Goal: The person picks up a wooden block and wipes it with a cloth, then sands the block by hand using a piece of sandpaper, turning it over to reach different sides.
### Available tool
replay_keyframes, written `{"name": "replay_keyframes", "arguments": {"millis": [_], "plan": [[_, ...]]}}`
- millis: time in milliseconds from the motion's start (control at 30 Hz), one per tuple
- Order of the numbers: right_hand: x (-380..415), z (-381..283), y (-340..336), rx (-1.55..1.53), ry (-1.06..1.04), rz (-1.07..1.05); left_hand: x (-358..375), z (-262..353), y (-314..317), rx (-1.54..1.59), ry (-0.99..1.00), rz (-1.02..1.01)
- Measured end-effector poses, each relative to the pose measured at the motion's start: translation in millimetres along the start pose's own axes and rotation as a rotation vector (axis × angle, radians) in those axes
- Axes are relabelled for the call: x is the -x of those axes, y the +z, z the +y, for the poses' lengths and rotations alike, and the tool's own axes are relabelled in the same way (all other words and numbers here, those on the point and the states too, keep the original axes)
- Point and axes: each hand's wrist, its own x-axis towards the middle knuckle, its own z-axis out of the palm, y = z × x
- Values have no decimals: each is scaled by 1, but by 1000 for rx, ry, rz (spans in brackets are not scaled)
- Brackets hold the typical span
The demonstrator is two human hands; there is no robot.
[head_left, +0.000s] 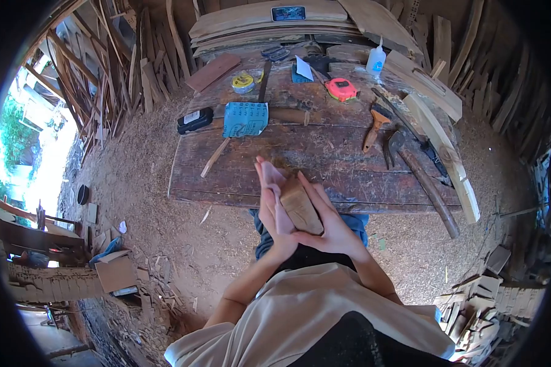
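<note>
A small wooden block (pixel 301 207) with smooth faces is held up at the near edge of the workbench, in front of my body. My right hand (pixel 332 225) grips it along its right side, thumb at the near end and fingers along the edge. In my left hand (pixel 268 205) is a pale pinkish folded sheet (pixel 281 215), pressed flat against the block's left side. The left fingers point away from me, stretched along the sheet. Fine sawdust (pixel 283 164) lies on the bench just beyond the hands.
On the worn bench (pixel 226 186) lie a blue printed sheet (pixel 246 119) over a hammer, a red tape measure (pixel 341 89), a yellow tape roll (pixel 243 82), a brush (pixel 376 127), a claw hammer (pixel 422 177) and a glue bottle (pixel 376 60). A curved board (pixel 441 147) runs along the right edge.
</note>
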Motion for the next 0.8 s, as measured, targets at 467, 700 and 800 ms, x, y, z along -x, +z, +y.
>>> {"name": "replay_keyframes", "arguments": {"millis": [467, 700, 800], "plan": [[7, 11, -6, -126, -95, 184, -21, 32, 11, 335, -141, 91], [-3, -2, -11, -243, -78, 293, 28, 4, 18, 262, -362, 38], [-3, 4, -10, -213, -107, 336, 38, 25, 27, 196, -550, 13]]}}
